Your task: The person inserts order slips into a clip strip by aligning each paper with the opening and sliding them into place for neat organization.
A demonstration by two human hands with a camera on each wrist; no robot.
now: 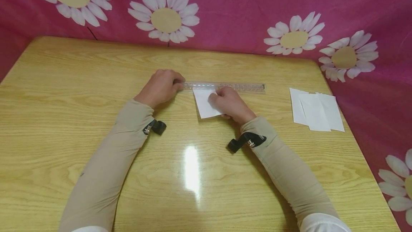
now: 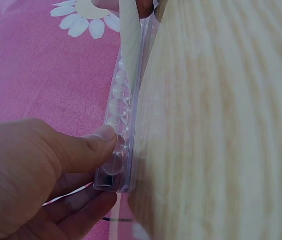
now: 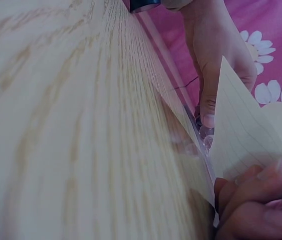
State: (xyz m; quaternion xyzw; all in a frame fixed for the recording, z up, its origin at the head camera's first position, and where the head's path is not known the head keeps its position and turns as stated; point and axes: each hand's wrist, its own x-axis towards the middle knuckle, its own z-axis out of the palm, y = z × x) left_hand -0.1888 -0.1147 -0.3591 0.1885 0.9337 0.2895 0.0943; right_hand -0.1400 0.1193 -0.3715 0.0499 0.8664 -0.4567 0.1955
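Observation:
My left hand [image 1: 161, 86] pinches the left end of a clear plastic strip [image 1: 246, 87], ruler-like, with a row of round shapes along it. In the left wrist view the thumb [image 2: 93, 145] lies on the strip's face and the other fingers are around its end. A white piece of paper [image 1: 203, 105] is in my right hand [image 1: 233, 104], thumb over it, its top edge up against the strip's near side. Seen from the right wrist, faint lines run across the paper [image 3: 243, 127], and curled fingers [image 3: 260, 200] grip its lower part.
Several overlapping white paper pieces [image 1: 317, 112] lie near the right edge of the wood-grain table [image 1: 145, 189]. Behind the table hangs a pink cloth [image 1: 231, 10] with daisies. Dark wrist mounts [image 1: 157, 127] stick out from both sleeves.

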